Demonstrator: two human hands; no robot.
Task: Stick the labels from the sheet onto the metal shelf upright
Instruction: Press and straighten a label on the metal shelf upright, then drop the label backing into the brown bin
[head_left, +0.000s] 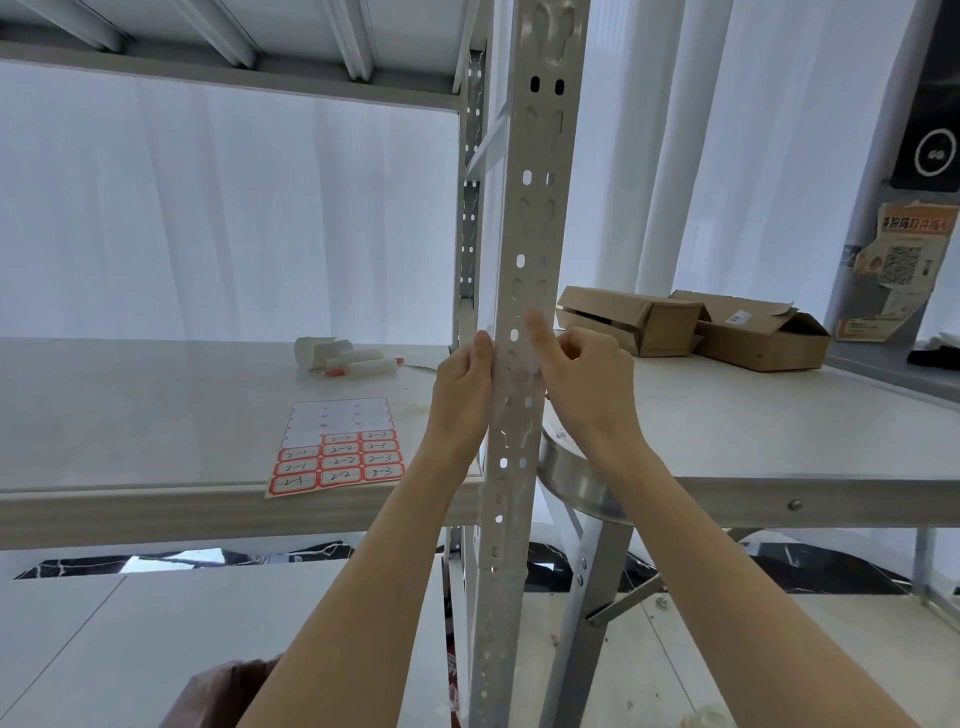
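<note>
Risk of a crooked or bubbled label, judged from the punched slots and holes running down the metal shelf upright (524, 291): little flat metal to bond to, so edges bridging a hole could lift. Risk too of pressing with one side only and skewing the strip. Both hands raised to the upright just above table height, forearms angled up from below. Left hand (464, 387) flat against the upright's left edge, fingertips pinching or steadying something pale there; whether a label sits under them, cannot tell. Right hand (582, 379) loosely curled, thumb pressed onto the upright's face. Label sheet (337, 452) lying on the white table (156, 415) to the left, top rows already peeled, red-bordered labels remaining below.
</note>
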